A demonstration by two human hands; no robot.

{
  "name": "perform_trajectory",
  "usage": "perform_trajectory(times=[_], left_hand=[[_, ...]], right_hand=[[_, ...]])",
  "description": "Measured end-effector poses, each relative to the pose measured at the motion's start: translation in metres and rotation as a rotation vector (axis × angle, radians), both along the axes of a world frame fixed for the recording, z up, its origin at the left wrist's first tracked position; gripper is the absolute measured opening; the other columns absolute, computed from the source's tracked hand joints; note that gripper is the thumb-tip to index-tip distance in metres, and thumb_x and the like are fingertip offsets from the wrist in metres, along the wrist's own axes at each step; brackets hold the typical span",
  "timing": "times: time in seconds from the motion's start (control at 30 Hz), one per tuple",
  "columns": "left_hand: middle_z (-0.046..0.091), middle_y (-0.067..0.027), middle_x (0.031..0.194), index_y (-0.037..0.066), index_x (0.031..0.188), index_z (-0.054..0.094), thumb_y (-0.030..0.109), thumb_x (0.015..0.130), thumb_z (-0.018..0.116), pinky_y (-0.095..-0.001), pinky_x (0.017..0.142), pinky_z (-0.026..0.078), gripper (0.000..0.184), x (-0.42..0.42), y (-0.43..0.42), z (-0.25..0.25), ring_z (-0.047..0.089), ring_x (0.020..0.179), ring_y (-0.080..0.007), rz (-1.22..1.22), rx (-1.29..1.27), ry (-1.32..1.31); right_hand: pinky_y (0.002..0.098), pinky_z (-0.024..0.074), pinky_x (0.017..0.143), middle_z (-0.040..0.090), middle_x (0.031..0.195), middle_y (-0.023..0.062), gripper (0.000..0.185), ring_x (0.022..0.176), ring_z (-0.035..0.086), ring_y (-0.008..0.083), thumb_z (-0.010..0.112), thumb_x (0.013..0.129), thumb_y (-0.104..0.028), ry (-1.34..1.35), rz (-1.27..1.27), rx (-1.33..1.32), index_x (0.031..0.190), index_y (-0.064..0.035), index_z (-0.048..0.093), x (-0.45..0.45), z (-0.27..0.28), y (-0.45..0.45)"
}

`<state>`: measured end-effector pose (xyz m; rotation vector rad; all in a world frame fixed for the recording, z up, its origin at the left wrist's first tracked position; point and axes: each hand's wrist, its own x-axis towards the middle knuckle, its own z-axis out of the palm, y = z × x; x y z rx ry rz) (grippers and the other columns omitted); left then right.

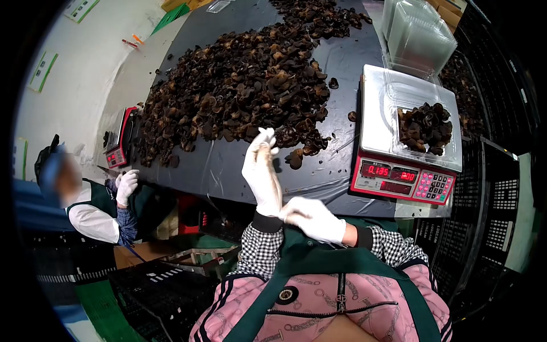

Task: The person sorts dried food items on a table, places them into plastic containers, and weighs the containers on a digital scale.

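Note:
My left hand (262,171), in a white glove, is raised in front of the mushroom pile with its fingers stretched upward and nothing visible in them. At its wrist, my right hand (313,219), gloved too, pinches the cuff of the left glove (269,204). Beyond the left fingertips spreads a big heap of dark brown wood ear mushrooms (239,85) on the grey table cover (302,185). To the right stands a red digital scale (404,179) with lit displays. A clear plastic tray (403,102) holding some wood ear mushrooms (425,128) rests on its pan.
Stacked clear plastic trays (419,37) stand behind the scale. Black crates (484,199) line the right side. At the left, another person's gloved hands (126,185) are near the table edge, by a second red scale (117,151). More crates (165,290) sit below left.

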<state>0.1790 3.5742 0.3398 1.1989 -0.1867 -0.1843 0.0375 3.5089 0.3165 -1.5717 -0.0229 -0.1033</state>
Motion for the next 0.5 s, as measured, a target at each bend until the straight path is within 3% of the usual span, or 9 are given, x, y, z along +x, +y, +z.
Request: perform_trajectory(times=[0.07, 0.13, 0.2, 0.3, 0.33, 0.4, 0.43, 0.47, 0.5], left_hand=[[0.073, -0.0067, 0.107, 0.000, 0.112, 0.072, 0.010, 0.097, 0.069, -0.0272, 0.089, 0.052, 0.018, 0.012, 0.007, -0.024, 0.068, 0.092, -0.0151, 0.038, 0.441, -0.187], [0.071, -0.0090, 0.106, 0.007, 0.116, 0.071, 0.017, 0.090, 0.076, -0.0329, 0.090, 0.052, 0.029, 0.009, 0.012, -0.025, 0.065, 0.098, -0.0215, -0.037, 0.841, -0.540], [0.067, -0.0115, 0.105, 0.011, 0.124, 0.069, 0.020, 0.084, 0.078, -0.0405, 0.090, 0.050, 0.042, 0.003, 0.010, -0.038, 0.059, 0.104, -0.0305, -0.120, 1.080, -0.801], [0.068, -0.0112, 0.098, 0.006, 0.121, 0.069, 0.006, 0.083, 0.075, -0.0362, 0.089, 0.052, 0.038, -0.002, 0.014, -0.060, 0.065, 0.094, -0.0304, -0.183, 0.994, -0.773], [0.069, -0.0095, 0.097, 0.005, 0.119, 0.070, 0.004, 0.086, 0.073, -0.0325, 0.081, 0.054, 0.033, -0.009, 0.013, -0.050, 0.067, 0.088, -0.0242, -0.162, 0.948, -0.784], [0.070, -0.0076, 0.099, 0.005, 0.118, 0.072, 0.004, 0.089, 0.072, -0.0272, 0.074, 0.053, 0.029, -0.025, 0.014, -0.019, 0.067, 0.086, -0.0144, -0.458, 0.824, -0.454], [0.070, -0.0071, 0.100, 0.006, 0.119, 0.072, 0.005, 0.090, 0.071, -0.0256, 0.073, 0.053, 0.029, -0.028, 0.015, -0.004, 0.066, 0.086, -0.0117, -0.647, 0.788, -0.335], [0.069, -0.0092, 0.103, 0.006, 0.120, 0.072, 0.005, 0.088, 0.073, -0.0272, 0.076, 0.053, 0.032, -0.029, 0.011, 0.004, 0.067, 0.087, -0.0166, -0.708, 0.817, -0.324], [0.068, -0.0096, 0.105, 0.006, 0.121, 0.071, 0.006, 0.088, 0.073, -0.0283, 0.077, 0.053, 0.033, -0.025, 0.006, -0.003, 0.067, 0.089, -0.0185, -0.598, 0.829, -0.454]], right_hand=[[0.0301, 0.0544, 0.079, 0.069, 0.094, 0.0087, 0.015, 0.084, 0.068, 0.0175, 0.062, 0.097, -0.008, 0.155, -0.115, 0.146, 0.108, 0.0002, 0.066, -0.001, -0.017, -0.002], [0.0258, 0.0549, 0.077, 0.068, 0.094, 0.0046, 0.018, 0.084, 0.065, 0.0090, 0.058, 0.101, -0.008, 0.339, -0.167, 0.413, 0.115, 0.0010, 0.064, -0.007, -0.026, -0.009], [0.0271, 0.0556, 0.080, 0.068, 0.102, 0.0086, 0.027, 0.087, 0.068, 0.0142, 0.055, 0.104, -0.013, 0.401, -0.227, 0.583, 0.127, -0.0007, 0.058, -0.014, -0.037, -0.020], [0.0370, 0.0571, 0.087, 0.062, 0.123, 0.0139, 0.044, 0.104, 0.068, 0.0244, 0.053, 0.107, -0.031, 0.474, -0.268, 0.834, 0.143, -0.0070, 0.046, -0.021, -0.036, -0.035], [0.0371, 0.0581, 0.085, 0.059, 0.126, 0.0130, 0.049, 0.104, 0.067, 0.0235, 0.054, 0.107, -0.035, 0.461, -0.296, 0.933, 0.146, -0.0086, 0.041, -0.020, -0.028, -0.037], [0.0394, 0.0599, 0.082, 0.052, 0.134, 0.0123, 0.059, 0.106, 0.066, 0.0232, 0.055, 0.106, -0.042, 0.400, -0.312, 1.120, 0.152, -0.0127, 0.032, -0.021, -0.025, -0.039], [0.0366, 0.0597, 0.079, 0.058, 0.127, 0.0108, 0.052, 0.104, 0.066, 0.0221, 0.054, 0.107, -0.036, 0.340, -0.332, 1.179, 0.149, -0.0117, 0.037, -0.019, -0.028, -0.040], [0.0342, 0.0590, 0.076, 0.061, 0.119, 0.0100, 0.045, 0.099, 0.067, 0.0214, 0.055, 0.106, -0.029, 0.318, -0.345, 1.166, 0.145, -0.0099, 0.043, -0.018, -0.032, -0.041], [0.0319, 0.0583, 0.073, 0.064, 0.111, 0.0092, 0.038, 0.094, 0.068, 0.0206, 0.056, 0.106, -0.023, 0.295, -0.357, 1.153, 0.140, -0.0080, 0.049, -0.017, -0.037, -0.043]])
